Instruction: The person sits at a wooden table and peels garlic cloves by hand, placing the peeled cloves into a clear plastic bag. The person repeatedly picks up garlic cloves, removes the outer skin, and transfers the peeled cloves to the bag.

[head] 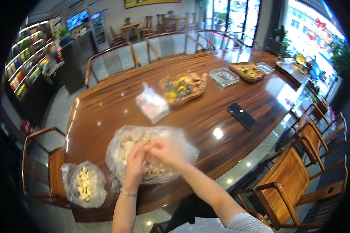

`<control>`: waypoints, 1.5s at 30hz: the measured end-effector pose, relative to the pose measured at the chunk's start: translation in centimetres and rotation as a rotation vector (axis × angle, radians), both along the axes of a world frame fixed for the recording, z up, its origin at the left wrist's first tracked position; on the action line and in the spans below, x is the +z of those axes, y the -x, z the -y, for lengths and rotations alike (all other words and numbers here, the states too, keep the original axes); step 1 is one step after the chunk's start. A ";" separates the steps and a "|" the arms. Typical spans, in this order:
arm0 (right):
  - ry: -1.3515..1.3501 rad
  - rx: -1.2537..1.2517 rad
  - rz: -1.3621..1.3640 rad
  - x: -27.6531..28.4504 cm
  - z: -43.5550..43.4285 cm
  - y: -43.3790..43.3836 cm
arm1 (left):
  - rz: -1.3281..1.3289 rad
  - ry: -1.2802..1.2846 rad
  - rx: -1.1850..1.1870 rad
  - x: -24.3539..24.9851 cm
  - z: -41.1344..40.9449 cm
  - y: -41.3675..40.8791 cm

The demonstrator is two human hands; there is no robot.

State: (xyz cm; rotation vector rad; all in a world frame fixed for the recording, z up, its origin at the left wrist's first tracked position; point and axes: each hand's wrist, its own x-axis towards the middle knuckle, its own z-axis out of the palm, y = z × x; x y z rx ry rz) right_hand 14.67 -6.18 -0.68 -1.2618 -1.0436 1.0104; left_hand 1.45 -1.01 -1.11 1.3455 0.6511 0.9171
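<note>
My left hand (137, 154) and my right hand (162, 151) meet above a large, spread clear plastic bag (189, 148). Their fingers are blurred and close together, so whatever small thing lies between them cannot be made out. Pale pieces (128, 145) that look like garlic fill the bag's upper left, and small brownish bits (156, 170) lie below my hands. To the left, near the table corner, a smaller plastic bag (97, 195) holds pale yellow pieces that look like peeled garlic cloves (84, 182).
On the wooden table (99, 139) are a tissue box (154, 107), wooden snack trays (178, 102) (252, 78), a glass tray (224, 77) and a phone (241, 116). Wooden chairs (285, 180) surround the table. A person (50, 65) is by the shelves, far left.
</note>
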 end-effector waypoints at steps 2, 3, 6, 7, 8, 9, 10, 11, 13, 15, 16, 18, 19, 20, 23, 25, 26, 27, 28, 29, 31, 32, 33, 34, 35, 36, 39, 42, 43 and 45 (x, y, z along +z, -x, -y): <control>-0.001 -0.039 -0.099 -0.1 0.1 -0.2 | -0.076 -0.294 0.042 -0.8 -0.2 -0.3; -0.016 0.000 -0.140 0.4 0.4 -0.3 | -0.069 -0.477 0.041 -1.5 -0.7 -0.3; 0.034 0.037 -0.199 0.7 0.5 -0.5 | -0.052 -0.182 -0.018 -0.5 -0.3 0.0; 0.030 0.045 -0.217 0.5 0.4 -0.4 | -0.004 -0.065 -0.006 -0.3 -0.4 0.3; 0.065 0.055 -0.188 0.7 0.4 -0.2 | 0.047 0.050 0.005 -0.1 -0.6 0.7; 0.098 0.059 -0.156 1.2 0.6 -0.2 | 0.103 0.163 0.010 0.1 -0.7 0.7; 0.131 0.060 -0.123 1.4 0.6 -0.1 | 0.118 0.162 0.008 0.2 -0.6 0.7; 0.136 0.059 -0.077 1.2 0.5 -0.2 | 0.136 0.185 -0.001 0.2 -0.5 0.7; 0.144 0.048 0.017 0.7 0.5 -0.4 | 0.174 0.229 -0.031 0.2 -0.1 0.4; -0.007 -0.048 0.123 -0.4 0.1 -0.6 | 0.101 0.201 -0.026 0.0 -0.3 0.5; -0.083 -0.098 0.176 -0.8 0.0 -0.6 | 0.077 0.184 -0.024 0.3 -0.3 0.4; -0.196 -0.127 0.161 -0.5 -0.2 -0.4 | 0.021 0.129 -0.024 0.1 -0.2 0.3; -0.252 -0.139 0.153 -0.1 -0.2 -0.1 | -0.012 0.091 -0.026 -0.3 -0.2 0.3; -0.214 -0.117 0.126 0.2 -0.1 0.1 | -0.044 0.052 -0.028 -0.6 -0.2 0.3; -0.118 -0.078 0.074 0.3 0.2 0.0 | -0.107 0.008 -0.048 0.0 0.2 0.1; -0.082 -0.074 0.072 -0.1 0.1 -0.5 | -0.126 -0.002 -0.063 0.3 0.3 0.1; -0.045 -0.065 0.012 0.0 0.1 -0.6 | -0.135 -0.008 -0.070 0.4 0.4 0.1; -0.008 -0.055 -0.047 0.3 0.2 -0.7 | -0.135 -0.003 -0.072 0.3 0.4 0.1; 0.029 -0.045 -0.107 0.5 0.3 -0.7 | -0.135 0.001 -0.074 0.3 0.3 0.2; 0.039 -0.058 -0.035 0.7 0.3 -0.6 | -0.135 0.006 -0.075 0.2 0.3 0.3; 0.056 -0.089 0.109 1.0 0.4 -0.5 | -0.111 -0.033 -0.068 0.0 0.3 0.1; 0.017 -0.107 0.108 0.6 0.2 -0.5 | -0.099 -0.052 -0.064 -0.1 0.3 -0.1; -0.022 -0.124 0.105 -0.3 -0.1 -0.3 | -0.114 -0.108 -0.043 -0.4 0.3 -0.2; -0.062 -0.142 0.102 -1.0 -0.4 -0.2 | -0.128 -0.163 -0.021 -0.9 0.2 -0.3; -0.101 -0.192 0.148 -1.7 -0.6 -0.1 | -0.142 -0.218 0.000 -1.1 0.2 -0.3; -0.141 -0.241 0.193 -2.0 -0.8 0.1 | -0.156 -0.256 0.026 -1.1 0.2 -0.3; -0.102 -0.265 0.173 -1.3 -0.5 0.1 | -0.136 -0.243 0.070 -0.7 0.4 -0.2; -0.016 -0.229 0.153 -1.0 -0.4 -0.4 | 0.008 -0.027 0.043 0.1 0.6 -0.1; 0.007 -0.218 0.160 -1.0 -0.3 -0.6 | 0.060 0.009 0.034 0.2 0.5 -0.2; -0.137 -0.306 0.202 -0.7 -0.3 -0.3 | 0.106 0.035 0.019 0.3 0.4 -0.2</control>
